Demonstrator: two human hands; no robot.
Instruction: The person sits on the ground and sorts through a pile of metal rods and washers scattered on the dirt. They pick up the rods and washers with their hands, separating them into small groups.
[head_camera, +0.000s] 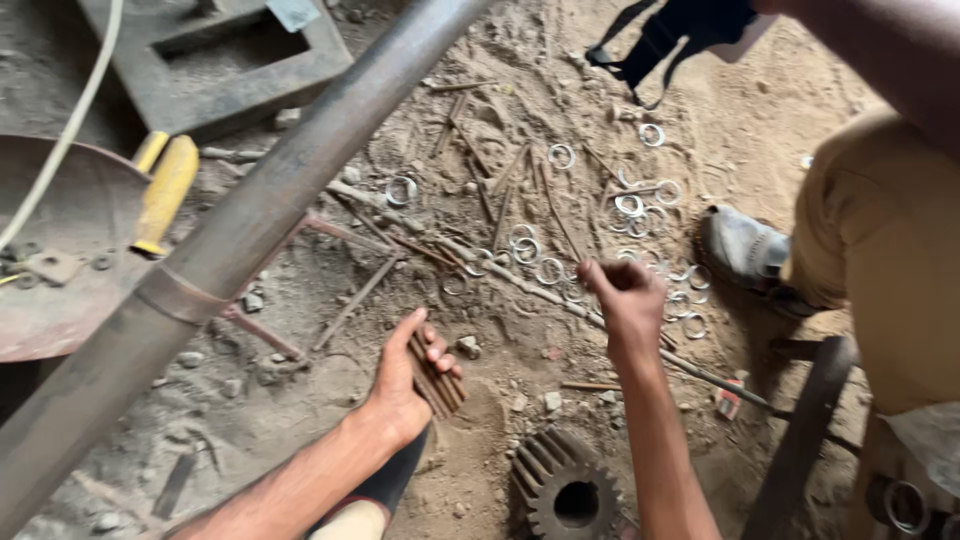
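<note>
My left hand (405, 375) grips a bundle of short rusty metal rods (437, 378) just above the sandy ground. My right hand (625, 298) hovers further right with its fingers pinched together, over scattered metal rings (548, 270) and loose rods (503, 205). What the right fingers pinch, if anything, is too small to tell. A long thin rod (520, 283) lies across the sand under that hand.
A thick steel pipe (240, 230) crosses diagonally on the left. A yellow-handled tool (165, 192) rests on a rusty pan (70, 260). A gear wheel (568, 490) lies at the bottom. Another person's shoe (745, 248) and trouser leg (880, 240) are on the right.
</note>
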